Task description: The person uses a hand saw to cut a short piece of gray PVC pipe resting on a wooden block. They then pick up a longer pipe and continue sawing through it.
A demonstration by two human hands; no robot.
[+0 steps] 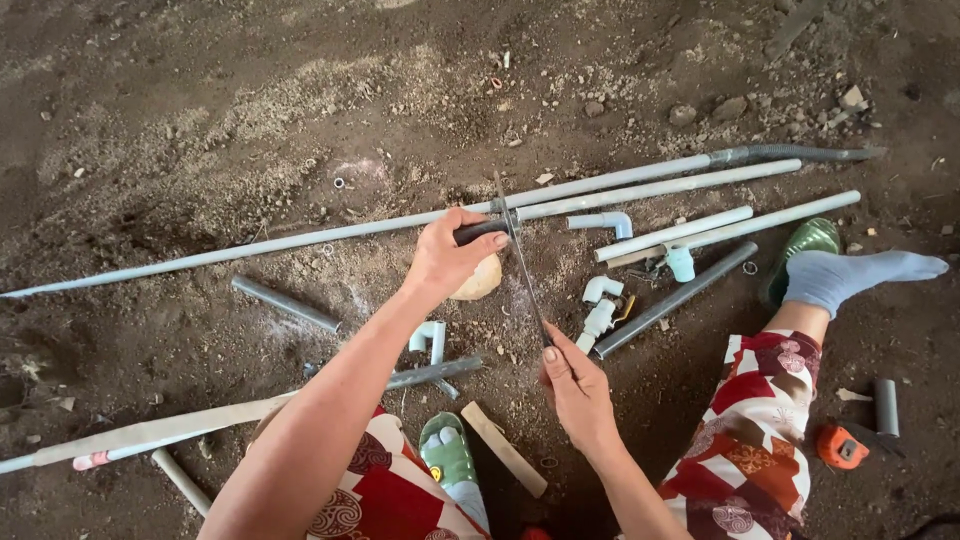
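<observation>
My left hand [445, 258] is closed around the black handle [482, 232] of a thin saw blade [528, 290]. The blade runs from the long grey pipe [300, 238] on the dirt down towards me. My right hand [575, 388] pinches the blade's near end between thumb and fingers. A round tan stone [480, 281] lies just under my left hand. Both hands hover above the ground between my knees.
More grey pipes [690, 183] lie to the right, with an elbow piece [606, 222], white fittings [600, 308] and a teal fitting [680, 263]. A dark pipe [675, 298], short pipe [285, 303], wooden stick [505, 450], orange tape measure [838, 447] and green sandals [447, 452] lie around.
</observation>
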